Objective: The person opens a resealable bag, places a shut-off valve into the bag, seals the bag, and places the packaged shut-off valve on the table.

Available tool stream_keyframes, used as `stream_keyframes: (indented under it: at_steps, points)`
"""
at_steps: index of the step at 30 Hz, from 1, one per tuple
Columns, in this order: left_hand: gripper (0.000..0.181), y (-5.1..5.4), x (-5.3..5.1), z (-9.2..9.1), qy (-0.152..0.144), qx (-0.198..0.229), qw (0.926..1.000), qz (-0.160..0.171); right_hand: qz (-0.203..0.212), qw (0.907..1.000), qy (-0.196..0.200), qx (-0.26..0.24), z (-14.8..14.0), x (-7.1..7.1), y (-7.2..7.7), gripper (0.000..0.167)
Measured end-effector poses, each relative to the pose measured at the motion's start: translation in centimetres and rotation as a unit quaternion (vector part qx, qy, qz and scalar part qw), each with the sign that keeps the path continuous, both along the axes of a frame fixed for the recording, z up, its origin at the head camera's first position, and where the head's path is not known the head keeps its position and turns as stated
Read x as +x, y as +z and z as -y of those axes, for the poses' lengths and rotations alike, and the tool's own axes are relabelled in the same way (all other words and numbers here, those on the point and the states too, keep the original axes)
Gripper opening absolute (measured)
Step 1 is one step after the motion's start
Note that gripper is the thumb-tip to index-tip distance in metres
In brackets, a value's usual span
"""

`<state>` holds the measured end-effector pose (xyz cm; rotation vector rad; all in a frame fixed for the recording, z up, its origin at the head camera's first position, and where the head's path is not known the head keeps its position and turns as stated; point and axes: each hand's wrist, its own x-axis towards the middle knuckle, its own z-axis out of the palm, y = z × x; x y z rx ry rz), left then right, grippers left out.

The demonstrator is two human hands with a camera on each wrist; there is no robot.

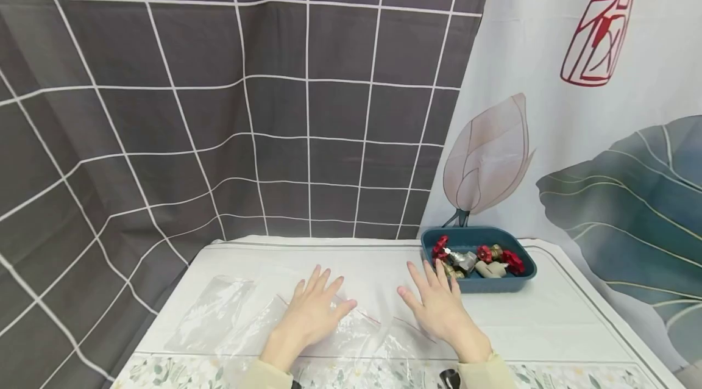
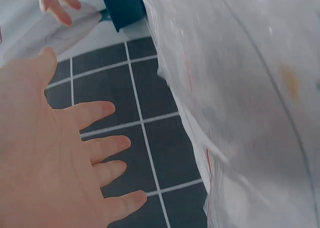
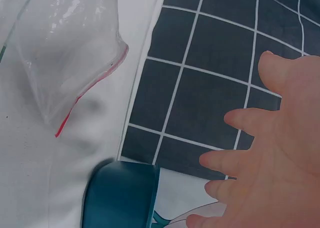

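Both hands hover palm down above the table with fingers spread, holding nothing. Below my left hand (image 1: 309, 316) lie clear plastic zip bags (image 1: 255, 325), some with a red seal line. My right hand (image 1: 441, 313) is above the right end of the bags, just in front of a blue plastic tray (image 1: 518, 282). In the right wrist view a bag (image 3: 75, 48) with a red zip edge lies apart from the hand. Inside the tray are several valves with red handwheels (image 1: 514, 261), a silvery piece (image 1: 465, 261) and a beige piece (image 1: 490, 269).
A white cover lies over the table (image 1: 548, 322), with a floral strip (image 1: 164, 371) along the front edge. Behind it hangs a dark grey curtain (image 1: 340, 108) with white grid lines, and a white curtain (image 1: 548, 72) with flower and leaf prints at the right.
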<state>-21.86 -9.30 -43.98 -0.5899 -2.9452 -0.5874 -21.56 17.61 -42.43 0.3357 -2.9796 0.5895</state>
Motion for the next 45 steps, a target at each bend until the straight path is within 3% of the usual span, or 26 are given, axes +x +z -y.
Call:
stream_keyframes:
  at_steps: [15,27,34,40,45]
  points:
    - [0.073,-0.9,1.2,-3.9,-0.037,0.0,0.9993,0.009,-0.001,0.9993,-0.007,-0.037,-1.7,-0.2,-0.5,0.064]
    - [0.056,-1.2,2.3,-7.8,-0.079,-0.031,0.9957,-0.036,0.02,0.9983,-0.005,-0.054,-2.6,-0.3,-1.7,0.065]
    - [0.05,-1.8,2.6,-9.6,-0.063,-0.065,0.9914,-0.095,-0.034,0.9975,0.008,-0.061,-2.6,-0.3,-1.9,0.058]
    - [0.065,-1.9,3.1,-10.9,-0.04,-0.081,0.994,-0.062,-0.086,0.9946,0.02,-0.055,-2.4,-0.2,-2.1,0.042]
    - [0.069,-1.9,3.4,-11.7,-0.024,-0.081,0.996,-0.028,-0.077,0.9953,0.026,-0.052,-2.3,-0.2,-2.5,0.036]
